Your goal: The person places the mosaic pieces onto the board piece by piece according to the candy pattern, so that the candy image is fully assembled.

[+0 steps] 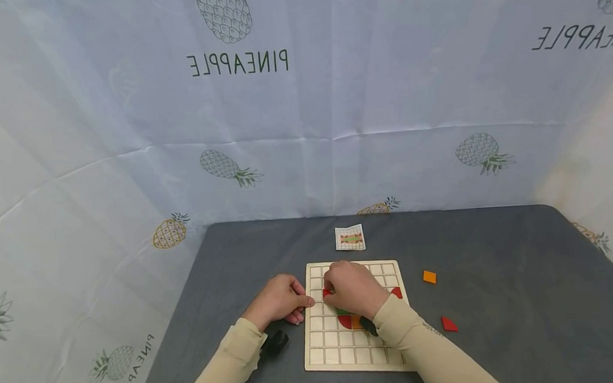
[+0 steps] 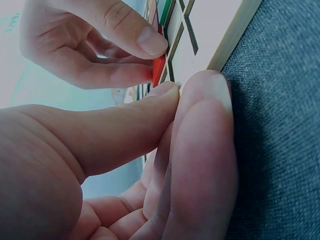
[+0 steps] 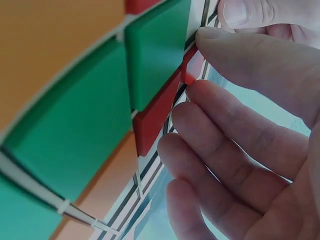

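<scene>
A wooden grid board lies on the dark table. My left hand grips its left edge, thumb on top and fingers against the side. My right hand is over the board's upper middle. Between its thumb and index finger it pinches a red piece, low against the grid; its full outline is partly hidden. Near those fingers sit green square tiles, another red piece and an orange tile. The right hand and forearm cover part of the arrangement in the head view.
Behind the board lies a pattern card. To the right, an orange square tile and a red quarter-circle tile lie loose on the table. One red tile sits near the board's right edge. A pineapple-print cloth hangs behind the table.
</scene>
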The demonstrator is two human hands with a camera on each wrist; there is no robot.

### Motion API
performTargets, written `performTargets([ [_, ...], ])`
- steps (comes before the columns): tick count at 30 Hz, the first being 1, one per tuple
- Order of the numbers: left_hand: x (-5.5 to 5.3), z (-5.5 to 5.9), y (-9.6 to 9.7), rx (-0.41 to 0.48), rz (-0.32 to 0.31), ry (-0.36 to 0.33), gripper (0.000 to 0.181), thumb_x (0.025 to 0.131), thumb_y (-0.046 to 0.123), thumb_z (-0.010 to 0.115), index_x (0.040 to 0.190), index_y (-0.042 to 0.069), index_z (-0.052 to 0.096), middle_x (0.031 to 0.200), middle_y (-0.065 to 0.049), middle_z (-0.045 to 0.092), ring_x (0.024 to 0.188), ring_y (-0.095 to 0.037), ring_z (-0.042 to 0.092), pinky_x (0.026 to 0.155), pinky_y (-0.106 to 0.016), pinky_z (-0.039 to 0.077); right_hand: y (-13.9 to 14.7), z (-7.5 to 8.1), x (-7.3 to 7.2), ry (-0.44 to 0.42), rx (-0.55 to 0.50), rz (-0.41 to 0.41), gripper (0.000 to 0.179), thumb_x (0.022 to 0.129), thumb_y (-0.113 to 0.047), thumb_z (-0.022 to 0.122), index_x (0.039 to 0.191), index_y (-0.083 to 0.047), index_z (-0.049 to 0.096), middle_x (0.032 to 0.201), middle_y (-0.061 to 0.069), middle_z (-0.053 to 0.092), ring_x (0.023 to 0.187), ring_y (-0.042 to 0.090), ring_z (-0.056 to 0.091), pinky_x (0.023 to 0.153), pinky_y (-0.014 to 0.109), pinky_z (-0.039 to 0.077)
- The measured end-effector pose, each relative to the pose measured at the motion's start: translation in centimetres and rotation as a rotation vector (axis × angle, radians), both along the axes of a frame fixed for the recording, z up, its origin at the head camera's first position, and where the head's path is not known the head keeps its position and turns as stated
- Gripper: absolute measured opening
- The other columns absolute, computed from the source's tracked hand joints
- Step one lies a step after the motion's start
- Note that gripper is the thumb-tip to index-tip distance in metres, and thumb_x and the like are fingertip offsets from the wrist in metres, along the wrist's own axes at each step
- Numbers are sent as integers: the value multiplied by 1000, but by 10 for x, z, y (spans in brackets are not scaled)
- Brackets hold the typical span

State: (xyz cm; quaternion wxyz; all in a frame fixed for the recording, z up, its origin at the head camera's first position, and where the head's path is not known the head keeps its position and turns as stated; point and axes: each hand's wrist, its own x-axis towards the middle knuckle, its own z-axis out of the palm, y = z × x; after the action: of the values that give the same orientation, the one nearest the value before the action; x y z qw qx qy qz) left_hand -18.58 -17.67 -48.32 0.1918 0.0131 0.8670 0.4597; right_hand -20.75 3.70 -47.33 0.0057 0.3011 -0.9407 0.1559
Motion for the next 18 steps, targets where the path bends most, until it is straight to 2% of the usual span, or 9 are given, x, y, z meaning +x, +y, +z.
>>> performTargets([
  [5,-1,-1,1,5,-7,2,23,94,18,86,96,4,68,76,-7,74,56,-13,71,53,-31,64,0,1,-1,-6,-7,-6,30,84,-20,91,67,-21,66,65,-8,54,58,8,47,52,25,40],
  [10,-1,0,2,-5,-13,10,24,94,19,86,97,5,68,77,-7,74,57,-14,71,54,-31,64,8,5,0,-35,-40,-24,25,89,-27,90,72,-22,72,66,-11,59,58,6,49,52,24,44],
  [14,0,1,2,-6,-3,9,26,93,19,87,98,4,67,78,-8,74,57,-15,72,54,-31,65,26,12,-1,-89,-92,-95,20,91,-28,88,77,-21,76,72,-9,64,62,7,53,56,27,48],
  [18,2,1,2,-6,8,-1,29,92,19,88,100,3,65,79,-8,74,58,-15,71,55,-32,65,60,16,-2,-108,-111,-198,12,92,-26,88,88,-18,80,87,-5,71,74,9,59,68,32,57],
])
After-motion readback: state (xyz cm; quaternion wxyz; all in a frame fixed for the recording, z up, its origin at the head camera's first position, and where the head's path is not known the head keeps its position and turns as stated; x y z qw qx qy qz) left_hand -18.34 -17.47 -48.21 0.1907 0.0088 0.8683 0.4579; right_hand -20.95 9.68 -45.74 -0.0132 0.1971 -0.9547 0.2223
